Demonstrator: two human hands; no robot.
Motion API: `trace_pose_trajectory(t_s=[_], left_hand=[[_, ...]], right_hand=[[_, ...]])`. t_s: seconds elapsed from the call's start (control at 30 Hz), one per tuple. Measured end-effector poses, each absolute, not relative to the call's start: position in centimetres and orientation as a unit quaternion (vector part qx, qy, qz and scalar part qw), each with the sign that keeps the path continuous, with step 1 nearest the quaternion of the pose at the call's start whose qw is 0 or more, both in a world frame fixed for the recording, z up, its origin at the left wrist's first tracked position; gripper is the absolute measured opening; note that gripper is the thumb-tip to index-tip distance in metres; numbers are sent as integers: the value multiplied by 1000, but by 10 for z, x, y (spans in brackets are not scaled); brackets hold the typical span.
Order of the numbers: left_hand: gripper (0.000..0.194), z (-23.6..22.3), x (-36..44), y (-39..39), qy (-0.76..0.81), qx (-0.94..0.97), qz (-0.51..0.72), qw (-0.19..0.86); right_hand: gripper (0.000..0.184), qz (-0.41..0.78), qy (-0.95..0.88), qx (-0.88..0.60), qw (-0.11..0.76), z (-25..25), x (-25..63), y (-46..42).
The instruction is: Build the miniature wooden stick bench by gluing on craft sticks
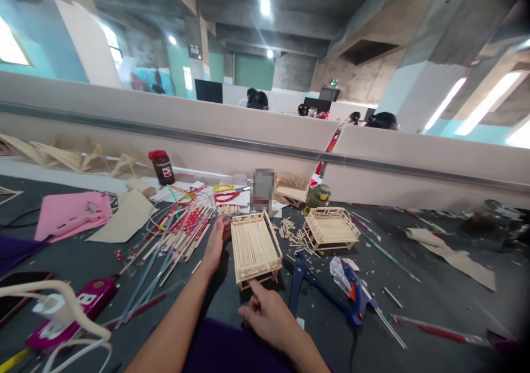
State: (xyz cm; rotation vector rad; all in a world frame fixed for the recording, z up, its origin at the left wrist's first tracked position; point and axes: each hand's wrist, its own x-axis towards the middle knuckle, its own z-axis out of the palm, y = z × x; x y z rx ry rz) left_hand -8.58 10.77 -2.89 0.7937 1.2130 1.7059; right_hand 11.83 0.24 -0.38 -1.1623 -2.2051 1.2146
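A small bed-like model made of thin wooden sticks point(255, 246) stands in front of me, with a slatted top, low railings and short legs. My left hand point(216, 243) is along its left side, fingers stretched toward the far left corner; whether they touch it I cannot tell. At the front edge, my right hand point(269, 313) reaches with its index finger to the lower rail, thumb apart and the other fingers curled. A second stick model point(332, 228) of similar build stands to the right, and short cut sticks point(295, 232) lie scattered between the two.
Left lie bundled red-and-natural sticks point(192, 226), a pink glue gun point(80, 218) and a magenta power strip point(74, 313). Blue-handled pliers point(298, 282) and a blue glue gun point(359, 295) lie right. Behind are scissors point(227, 193), a red-lidded jar point(162, 167) and a partition point(248, 124).
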Motion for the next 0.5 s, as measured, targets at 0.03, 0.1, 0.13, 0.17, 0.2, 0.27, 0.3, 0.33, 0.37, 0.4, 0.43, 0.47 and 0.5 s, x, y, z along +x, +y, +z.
trace_pose_trajectory(t_s=[0.03, 0.1, 0.13, 0.17, 0.2, 0.27, 0.3, 0.33, 0.37, 0.4, 0.43, 0.47, 0.5], left_hand=[[72, -27, -88, 105, 496, 310, 691, 424], [70, -25, -92, 102, 511, 291, 702, 402], [70, -24, -94, 101, 517, 280, 708, 391], [70, -24, -96, 100, 524, 269, 712, 382], [70, -23, -98, 100, 530, 260, 716, 373], [68, -22, -103, 99, 540, 244, 719, 362], [67, -22, -106, 98, 543, 240, 720, 359], [66, -21, -108, 97, 545, 237, 720, 358], [65, -20, -111, 96, 546, 236, 719, 358], [64, -20, -113, 94, 547, 237, 717, 362], [64, -19, -116, 92, 546, 240, 713, 368], [63, -19, -118, 91, 546, 244, 708, 376], [62, -19, -119, 90, 545, 249, 703, 384]], right_hand=[[46, 434, -776, -414, 194, -6, 118, 3], [42, 457, -753, -416, 224, -13, 117, 4], [43, 479, -734, -417, 243, -18, 116, 5], [44, 505, -709, -415, 266, -22, 115, 7], [46, 531, -679, -414, 292, -26, 114, 9], [50, 574, -623, -412, 337, -31, 113, 13], [51, 587, -601, -412, 352, -32, 113, 15], [51, 596, -585, -414, 363, -33, 113, 18], [50, 602, -571, -416, 372, -32, 114, 20], [50, 605, -560, -420, 380, -32, 115, 23], [50, 606, -549, -424, 388, -30, 116, 25], [50, 606, -539, -427, 400, -29, 118, 27], [51, 604, -530, -429, 411, -28, 119, 28]])
